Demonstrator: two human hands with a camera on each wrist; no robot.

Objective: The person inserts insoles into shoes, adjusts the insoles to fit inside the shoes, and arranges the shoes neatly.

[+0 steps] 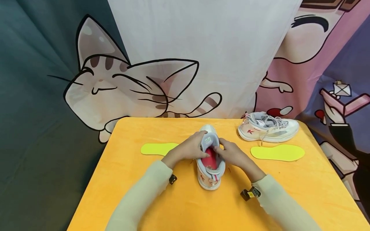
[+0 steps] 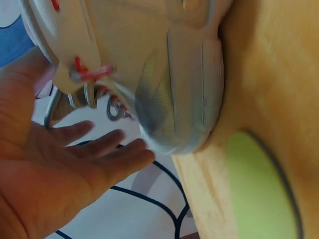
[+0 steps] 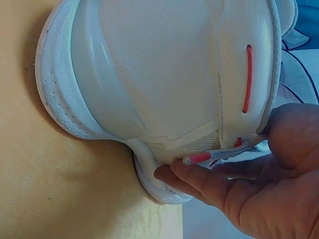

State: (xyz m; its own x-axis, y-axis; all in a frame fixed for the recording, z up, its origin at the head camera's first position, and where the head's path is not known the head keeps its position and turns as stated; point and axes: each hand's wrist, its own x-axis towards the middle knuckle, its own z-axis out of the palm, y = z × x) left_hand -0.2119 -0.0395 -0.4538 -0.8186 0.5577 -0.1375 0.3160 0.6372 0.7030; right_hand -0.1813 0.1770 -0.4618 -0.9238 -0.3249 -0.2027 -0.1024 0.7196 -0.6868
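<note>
A white sneaker (image 1: 209,182) stands on the table with its heel toward me and its toe pointing away. Inside its opening lies a red insole (image 1: 211,162). My left hand (image 1: 190,146) holds the left side of the collar, thumb dipping into the opening; in the left wrist view its other fingers (image 2: 107,167) stretch out beside the laces. On the right side, my right hand (image 1: 231,152) grips the collar with the thumb inside and the fingers (image 3: 197,181) along the outer wall, by a red-tipped lace (image 3: 219,154). The thumb tips are hidden inside the shoe.
Left of the sneaker, a yellow-green insole (image 1: 156,149) lies partly behind my left forearm. Another yellow-green insole (image 1: 277,152) is on the right, in front of a second white sneaker (image 1: 267,128). A printed curtain (image 1: 202,38) hangs behind the orange-yellow table (image 1: 95,199).
</note>
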